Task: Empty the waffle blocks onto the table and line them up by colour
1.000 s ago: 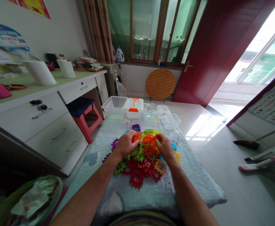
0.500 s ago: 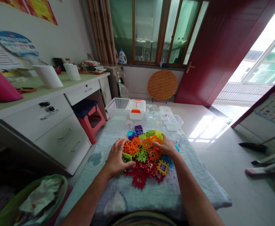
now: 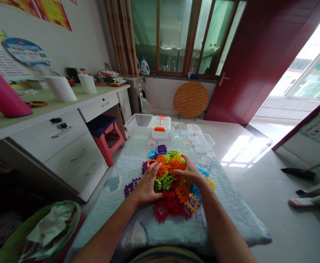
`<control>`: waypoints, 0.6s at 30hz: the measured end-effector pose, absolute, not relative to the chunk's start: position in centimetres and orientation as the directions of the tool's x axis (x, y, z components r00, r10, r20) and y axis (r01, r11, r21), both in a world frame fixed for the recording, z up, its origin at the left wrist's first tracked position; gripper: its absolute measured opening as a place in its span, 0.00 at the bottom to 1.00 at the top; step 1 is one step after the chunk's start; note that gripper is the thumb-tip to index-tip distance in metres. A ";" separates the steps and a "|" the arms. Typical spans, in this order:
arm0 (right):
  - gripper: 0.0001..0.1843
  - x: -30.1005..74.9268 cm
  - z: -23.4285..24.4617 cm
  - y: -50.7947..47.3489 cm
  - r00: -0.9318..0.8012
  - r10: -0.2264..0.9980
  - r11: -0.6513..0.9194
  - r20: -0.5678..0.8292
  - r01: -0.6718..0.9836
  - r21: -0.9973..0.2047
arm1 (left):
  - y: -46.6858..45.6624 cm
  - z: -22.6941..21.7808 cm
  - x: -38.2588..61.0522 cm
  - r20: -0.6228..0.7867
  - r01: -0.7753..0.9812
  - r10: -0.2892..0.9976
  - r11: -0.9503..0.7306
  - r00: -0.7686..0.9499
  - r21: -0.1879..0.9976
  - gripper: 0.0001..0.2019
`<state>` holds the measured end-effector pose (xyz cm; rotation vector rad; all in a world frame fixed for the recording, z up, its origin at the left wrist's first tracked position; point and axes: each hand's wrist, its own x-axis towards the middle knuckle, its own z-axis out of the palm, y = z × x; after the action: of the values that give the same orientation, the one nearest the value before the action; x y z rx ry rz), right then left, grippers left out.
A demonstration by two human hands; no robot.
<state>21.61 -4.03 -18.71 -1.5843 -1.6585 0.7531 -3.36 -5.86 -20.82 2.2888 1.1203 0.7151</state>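
1. Head view, hands and pieces: The orange notched plastic pieces (image 3: 179, 166) lie mid-frame between both hands, atop a multicoloured heap. Roughly square, they show no clear long axis. The right hand (image 3: 190, 171), nearer, curves half-open around their right side, thumb against them; a firm grip cannot be told. The left hand (image 3: 147, 186) spreads wide at the heap's left, fingertips by the orange, no piece visibly held.
2. Head view, surroundings: A pale-blue cloth covers the counter (image 3: 225, 186); clear plastic boxes (image 3: 161, 134) line its far end. A red door (image 3: 239, 62) stands upper right.
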 end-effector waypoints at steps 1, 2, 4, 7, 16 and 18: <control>0.46 21.5 -18.7 -4.0 -0.003 0.993 0.097 0.115 0.571 -0.815 | -5.8 -20.7 -3.2 0.236 0.547 0.814 -0.542 0.531 0.637 0.57; 0.45 21.4 -18.7 -4.0 -0.008 0.992 0.112 0.129 0.566 -0.817 | -5.8 -20.5 -3.1 0.240 0.535 0.811 -0.543 0.533 0.647 0.57; 0.43 21.2 -18.7 -3.9 -0.021 0.989 0.133 0.146 0.556 -0.820 | -5.8 -20.2 -2.7 0.261 0.512 0.807 -0.550 0.530 0.659 0.56; 0.39 21.0 -18.5 -4.0 -0.051 0.986 0.160 0.157 0.521 -0.838 | -5.5 -19.8 -2.2 0.299 0.485 0.800 -0.565 0.520 0.667 0.53; 0.28 21.1 -18.6 -3.9 -0.051 0.982 0.188 0.181 0.309 -0.932 | -4.1 -17.2 -0.6 0.424 0.446 0.785 -0.610 0.452 0.654 0.44; 0.24 20.8 -18.9 -3.6 -0.015 0.977 0.212 0.214 0.238 -0.948 | -3.7 -16.7 -0.3 0.437 0.454 0.795 -0.602 0.420 0.658 0.42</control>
<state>20.85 -3.57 -18.93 -1.2202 -1.4686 0.9147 -0.29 -3.74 -16.73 2.2372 1.0601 1.0384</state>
